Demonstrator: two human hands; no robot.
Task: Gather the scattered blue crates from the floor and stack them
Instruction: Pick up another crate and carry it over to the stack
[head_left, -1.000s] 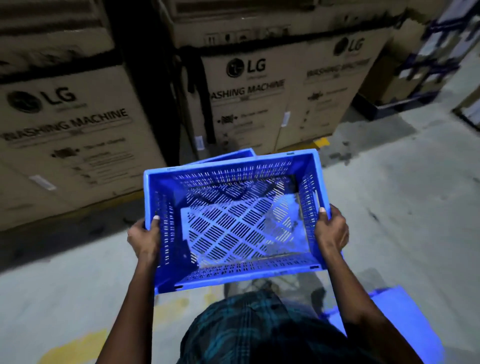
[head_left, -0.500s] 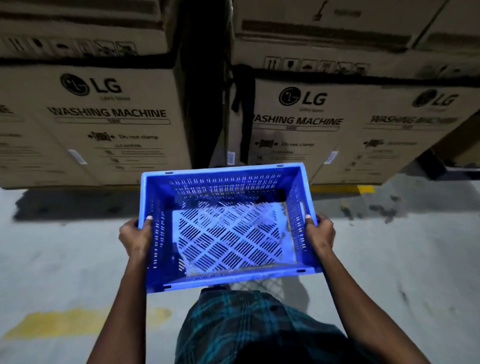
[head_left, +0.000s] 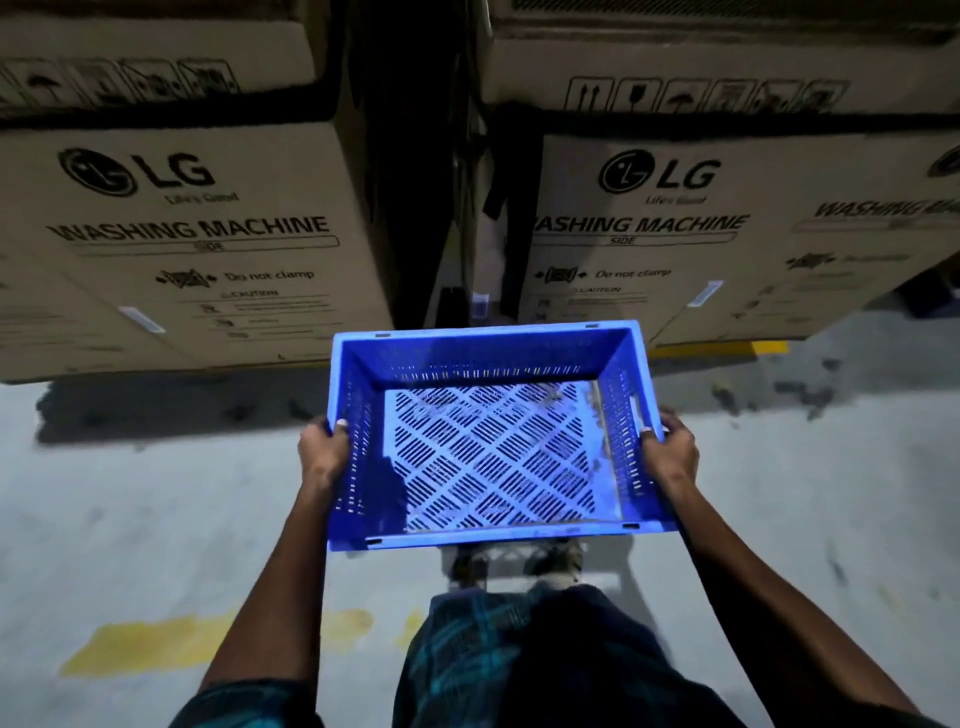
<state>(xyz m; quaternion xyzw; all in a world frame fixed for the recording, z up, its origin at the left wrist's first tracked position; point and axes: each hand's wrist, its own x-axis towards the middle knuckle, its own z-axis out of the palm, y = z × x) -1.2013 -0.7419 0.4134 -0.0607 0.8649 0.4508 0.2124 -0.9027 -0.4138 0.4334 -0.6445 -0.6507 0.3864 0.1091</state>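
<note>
An empty blue slotted crate is held level in front of me, above the grey floor. My left hand grips its left rim, thumb hooked over the edge. My right hand grips the right rim beside the handle slot. The crate's perforated bottom shows a diamond pattern. No other blue crate is in view.
Two stacks of tall cardboard washing machine boxes stand close ahead with a dark gap between them. Yellow paint marks lie on the concrete floor at lower left. My feet show under the crate.
The view has turned to face the boxes squarely and come closer to them. The second crate behind and the blue one at lower right have left the view. Both hands keep their grip.
</note>
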